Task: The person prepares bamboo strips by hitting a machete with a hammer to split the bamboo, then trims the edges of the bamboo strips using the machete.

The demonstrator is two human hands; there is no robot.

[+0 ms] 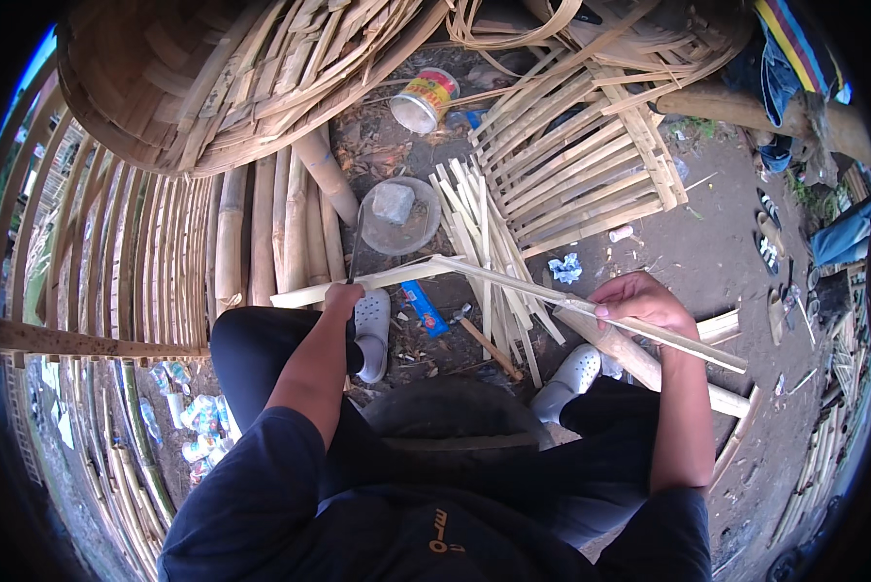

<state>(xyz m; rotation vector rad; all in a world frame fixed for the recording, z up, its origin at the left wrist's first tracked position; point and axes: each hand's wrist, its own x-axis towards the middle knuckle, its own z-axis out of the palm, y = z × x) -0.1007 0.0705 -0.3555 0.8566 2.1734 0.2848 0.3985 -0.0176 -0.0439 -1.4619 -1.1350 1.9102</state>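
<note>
My left hand point(340, 299) is closed on a knife, whose thin dark blade point(358, 242) points away from me; its handle is hidden in the fist. A pale bamboo strip point(396, 275) runs past this hand, and I cannot tell whether the fingers grip it too. My right hand point(644, 303) pinches a long split bamboo strip point(532, 289) near its right part. The two strips meet at an angle in front of me. Below them, between my feet and farther out, lies a loose pile of split bamboo strips point(482, 233).
A grey stone point(393, 204) sits on a round lid point(421, 228). Beyond are a bucket point(424, 102), a slatted bamboo panel point(581, 150) and large woven baskets point(183, 87). Bamboo poles point(231, 238) lie left. A thick bamboo piece point(629, 359) rests near my right foot; sandals point(770, 233) lie right.
</note>
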